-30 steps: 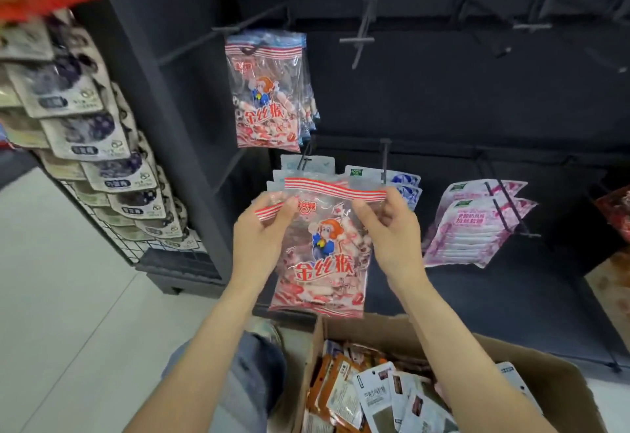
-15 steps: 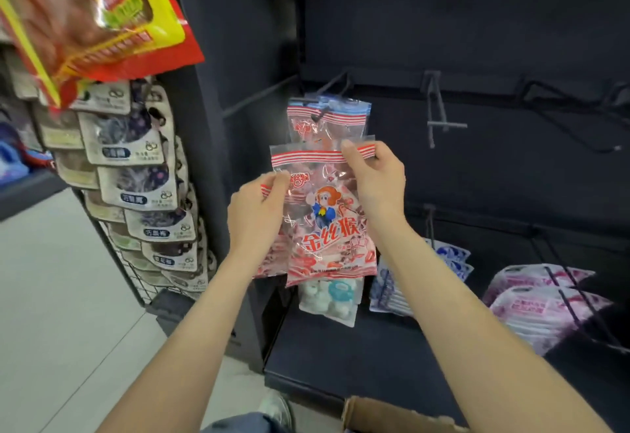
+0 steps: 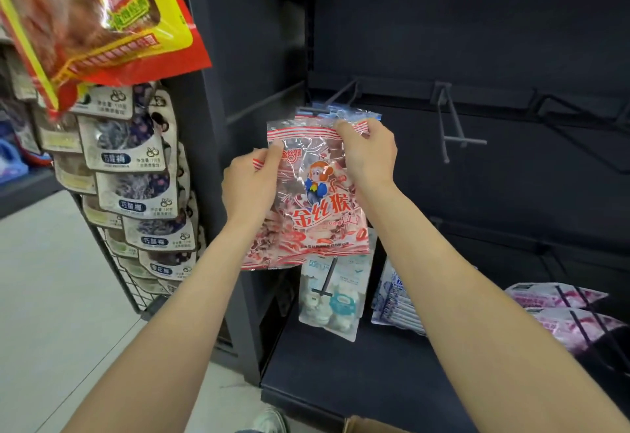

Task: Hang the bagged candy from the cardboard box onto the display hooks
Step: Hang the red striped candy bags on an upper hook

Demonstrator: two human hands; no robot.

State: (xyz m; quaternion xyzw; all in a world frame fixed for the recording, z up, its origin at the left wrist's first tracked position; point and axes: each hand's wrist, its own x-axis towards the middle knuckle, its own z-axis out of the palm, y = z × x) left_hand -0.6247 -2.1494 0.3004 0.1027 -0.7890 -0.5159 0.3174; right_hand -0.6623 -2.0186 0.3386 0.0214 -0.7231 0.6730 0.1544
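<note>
I hold up a clear candy bag with red stripes and a cartoon monkey, right in front of a dark display hook. My left hand grips the bag's left edge. My right hand pinches its striped top right corner, just below the hook's tip. Behind the bag, more bags of the same candy hang on that hook. Only a corner of the cardboard box shows at the bottom edge.
An empty hook sticks out to the right. Below hang white-and-blue candy bags, blue bags and pink bags. A wire rack of plum packets stands left, with a red-yellow snack bag overhead.
Both hands have lifted the bag from over the box up to the hook with the matching bags. The view has tilted upward, so the box has nearly left the frame.
</note>
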